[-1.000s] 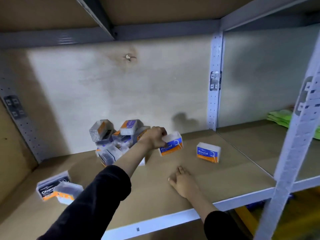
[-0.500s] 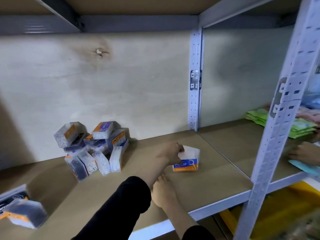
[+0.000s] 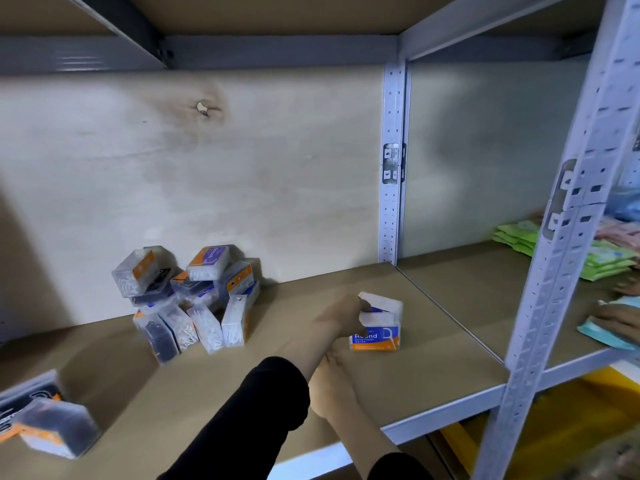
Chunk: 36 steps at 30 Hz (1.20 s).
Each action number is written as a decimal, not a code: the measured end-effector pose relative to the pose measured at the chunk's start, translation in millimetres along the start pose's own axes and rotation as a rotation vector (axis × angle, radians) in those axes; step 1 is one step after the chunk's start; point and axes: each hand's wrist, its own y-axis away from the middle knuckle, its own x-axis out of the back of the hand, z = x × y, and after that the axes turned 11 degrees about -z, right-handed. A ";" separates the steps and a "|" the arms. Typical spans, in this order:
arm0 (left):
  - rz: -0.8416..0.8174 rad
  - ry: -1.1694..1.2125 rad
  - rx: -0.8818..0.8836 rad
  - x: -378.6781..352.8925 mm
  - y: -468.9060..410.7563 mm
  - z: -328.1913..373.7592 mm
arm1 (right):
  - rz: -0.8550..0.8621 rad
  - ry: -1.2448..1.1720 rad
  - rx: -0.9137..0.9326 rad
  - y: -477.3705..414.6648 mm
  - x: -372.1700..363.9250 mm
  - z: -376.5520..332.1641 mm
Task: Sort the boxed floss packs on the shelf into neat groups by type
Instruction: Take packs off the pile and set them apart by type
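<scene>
My left hand reaches across on a black sleeve and grips a blue-and-orange "Round" floss box standing on the wooden shelf. A second Round box stands right behind it, touching. My right hand lies flat on the shelf near the front edge, partly hidden under my left forearm and holding nothing. A jumbled pile of clear floss packs with orange, blue and black labels leans against the back wall at left. Two black "Charcoal" packs lie at the far left front.
A grey perforated post stands at the shelf's front right, and another at the back. The neighbouring bay holds green packets. Another person's hand rests there on a teal packet.
My left hand carried the Round box to the right and set it down against the other Round box. The view swung right. My right hand stayed flat on the shelf.
</scene>
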 end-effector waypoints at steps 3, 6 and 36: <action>0.009 -0.005 0.005 4.6 10.3 -2.2 | -0.007 -0.013 0.012 2.2 2.0 -2.1; 0.032 0.000 0.015 11.7 27.0 -11.3 | 0.004 -0.050 0.032 -0.3 7.7 -3.5; 0.208 0.050 0.481 50.4 209.6 -211.2 | -0.063 -0.075 0.073 -33.7 45.1 -114.0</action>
